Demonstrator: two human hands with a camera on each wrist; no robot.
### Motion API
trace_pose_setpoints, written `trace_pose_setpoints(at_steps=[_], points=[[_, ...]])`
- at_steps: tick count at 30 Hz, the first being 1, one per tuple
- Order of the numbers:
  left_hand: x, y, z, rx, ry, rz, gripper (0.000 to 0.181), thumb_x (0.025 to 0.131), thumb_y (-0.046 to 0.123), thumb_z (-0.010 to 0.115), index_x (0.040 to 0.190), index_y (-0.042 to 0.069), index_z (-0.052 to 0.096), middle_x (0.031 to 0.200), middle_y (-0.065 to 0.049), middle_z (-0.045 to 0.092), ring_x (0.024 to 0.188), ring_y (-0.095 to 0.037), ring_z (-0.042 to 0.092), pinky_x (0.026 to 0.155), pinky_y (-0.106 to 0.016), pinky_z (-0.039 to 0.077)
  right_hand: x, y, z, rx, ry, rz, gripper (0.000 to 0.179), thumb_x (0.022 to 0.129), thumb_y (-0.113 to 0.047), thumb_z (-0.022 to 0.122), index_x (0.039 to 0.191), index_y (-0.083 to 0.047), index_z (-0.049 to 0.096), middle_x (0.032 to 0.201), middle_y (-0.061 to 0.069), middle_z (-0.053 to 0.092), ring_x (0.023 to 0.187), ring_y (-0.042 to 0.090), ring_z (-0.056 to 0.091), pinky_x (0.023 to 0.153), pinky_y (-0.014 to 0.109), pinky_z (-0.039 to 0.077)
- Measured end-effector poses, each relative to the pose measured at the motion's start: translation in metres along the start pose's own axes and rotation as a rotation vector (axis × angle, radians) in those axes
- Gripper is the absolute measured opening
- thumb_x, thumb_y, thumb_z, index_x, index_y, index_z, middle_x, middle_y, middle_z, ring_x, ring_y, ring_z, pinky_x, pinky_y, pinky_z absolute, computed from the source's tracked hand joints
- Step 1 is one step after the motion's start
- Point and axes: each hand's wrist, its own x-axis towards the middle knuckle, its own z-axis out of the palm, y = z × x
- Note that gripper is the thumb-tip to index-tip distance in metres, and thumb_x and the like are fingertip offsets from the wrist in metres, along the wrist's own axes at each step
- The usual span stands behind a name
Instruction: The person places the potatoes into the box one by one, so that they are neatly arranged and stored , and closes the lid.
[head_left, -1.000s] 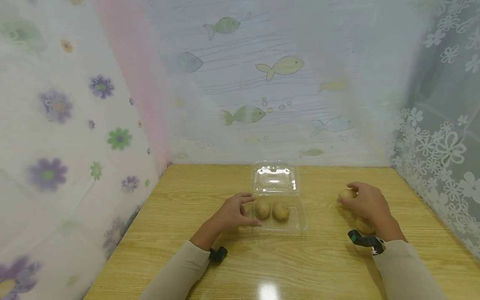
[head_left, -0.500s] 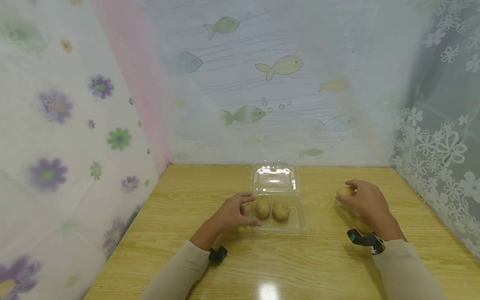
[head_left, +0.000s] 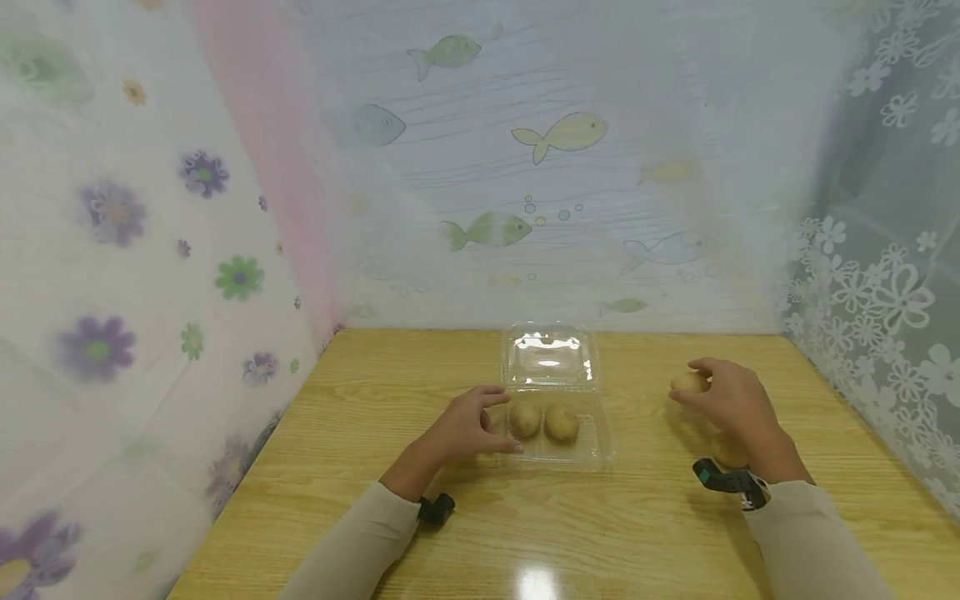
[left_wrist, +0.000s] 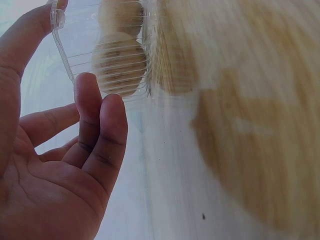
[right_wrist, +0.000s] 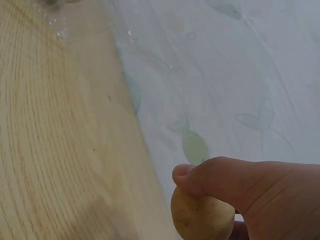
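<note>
A clear plastic clamshell container [head_left: 588,446] stands on the table, its lid [head_left: 551,358] lying back. Two potatoes [head_left: 562,423] sit side by side in its left part. My left hand [head_left: 468,423] rests at the container's left side, thumb and fingers spread in a wide C with fingertips right at the rim. In the left wrist view the ribbed container wall [left_wrist: 80,55] shows beside these fingers. Away to the right, my right hand [head_left: 735,404] holds another potato [right_wrist: 202,215] between thumb and fingers. One more potato [head_left: 727,450] lies under the right wrist, partly hidden.
The wood-grain table [head_left: 615,533] ends at a back curtain [head_left: 465,275] printed with fish. Flower-patterned sheets hang at left [head_left: 150,333] and right [head_left: 885,292]. A wrist camera [head_left: 723,479] sits on the right wrist, close to the partly hidden potato.
The right hand has moved its potato slightly to the left and away from me. The left hand, the container and the potatoes in it have stayed put.
</note>
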Motion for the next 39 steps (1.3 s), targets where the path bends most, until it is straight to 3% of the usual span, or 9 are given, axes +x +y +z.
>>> trace_pose_setpoints(at_steps=[11, 39], points=[[0.001, 0.0, 0.001, 0.012, 0.01, 0.014, 0.092, 0.075, 0.045, 0.093, 0.15, 0.01, 0.055, 0.157, -0.005, 0.048, 0.068, -0.009, 0.061, 0.064, -0.027, 0.054, -0.001, -0.007, -0.003, 0.004, 0.018, -0.016, 0.082, 0.092, -0.056, 0.074, 0.144, 0.004, 0.055, 0.13, 0.033, 0.064, 0.111, 0.049, 0.063, 0.081, 0.059, 0.055], [-0.001, 0.001, 0.001, 0.017, 0.011, 0.02, 0.091, 0.075, 0.046, 0.093, 0.15, 0.012, 0.055, 0.159, -0.002, 0.047, 0.068, -0.009, 0.062, 0.066, -0.026, 0.055, -0.001, -0.018, -0.007, -0.009, 0.03, -0.046, 0.077, 0.091, -0.05, 0.077, 0.144, 0.002, 0.056, 0.13, 0.031, 0.064, 0.112, 0.048, 0.064, 0.082, 0.06, 0.055]])
